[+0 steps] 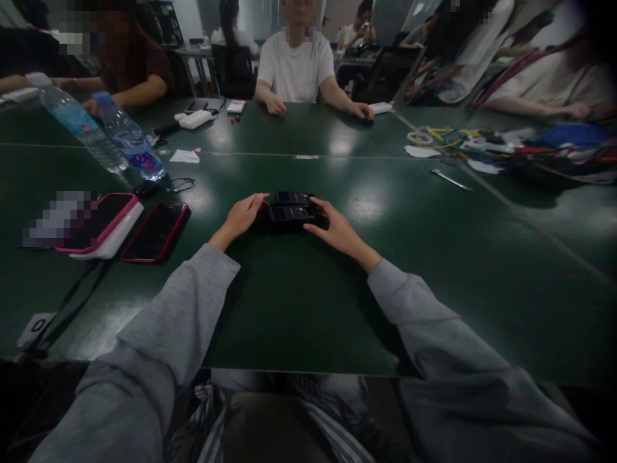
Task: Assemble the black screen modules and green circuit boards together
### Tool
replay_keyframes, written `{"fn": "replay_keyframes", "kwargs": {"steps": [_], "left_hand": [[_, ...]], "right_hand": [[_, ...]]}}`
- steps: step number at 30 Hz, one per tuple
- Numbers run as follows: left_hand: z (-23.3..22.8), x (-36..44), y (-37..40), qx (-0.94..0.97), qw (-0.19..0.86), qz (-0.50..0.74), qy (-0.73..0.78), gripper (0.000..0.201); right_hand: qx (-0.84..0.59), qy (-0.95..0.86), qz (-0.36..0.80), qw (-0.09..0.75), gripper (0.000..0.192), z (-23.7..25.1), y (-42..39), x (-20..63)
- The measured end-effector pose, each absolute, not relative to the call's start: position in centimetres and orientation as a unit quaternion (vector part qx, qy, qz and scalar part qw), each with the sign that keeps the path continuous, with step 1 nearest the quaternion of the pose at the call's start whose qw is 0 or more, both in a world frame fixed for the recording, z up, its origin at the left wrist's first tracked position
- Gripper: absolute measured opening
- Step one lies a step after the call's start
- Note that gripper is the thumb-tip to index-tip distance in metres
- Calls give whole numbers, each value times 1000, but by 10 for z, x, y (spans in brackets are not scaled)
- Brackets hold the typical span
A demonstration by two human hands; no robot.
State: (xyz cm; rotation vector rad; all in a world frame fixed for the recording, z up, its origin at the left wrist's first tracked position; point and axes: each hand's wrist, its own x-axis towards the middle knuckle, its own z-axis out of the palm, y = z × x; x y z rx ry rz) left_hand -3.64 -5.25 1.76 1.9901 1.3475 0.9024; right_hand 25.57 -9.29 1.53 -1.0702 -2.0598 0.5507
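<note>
Two black handheld devices with small screens and buttons lie one behind the other on the dark green table, a far device and a near device. My left hand is at their left ends, its fingers stretched out and the fingertips against or very close to the devices. Around the right ends is my right hand, thumb at the near device's front edge and index finger at its back. The remaining fingers of the right hand are partly hidden.
Left of my hands lie a red-edged phone and a pink-edged phone on a white object. Two water bottles stand behind them. A metal tool and a cable pile are at right. A person sits opposite.
</note>
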Motion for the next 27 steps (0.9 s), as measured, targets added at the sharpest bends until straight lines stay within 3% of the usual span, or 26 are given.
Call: {"fn": "replay_keyframes", "kwargs": {"steps": [7, 14, 27], "left_hand": [[19, -18, -67, 765, 207, 359, 492, 64], [23, -17, -71, 755, 272, 352, 481, 72], [22, -18, -69, 776, 279, 283, 490, 127]], "right_hand": [[-400, -828, 208, 333, 70, 22, -100, 249], [-400, -841, 180, 317, 67, 20, -101, 248], [-413, -843, 167, 302, 67, 16, -97, 249]]}}
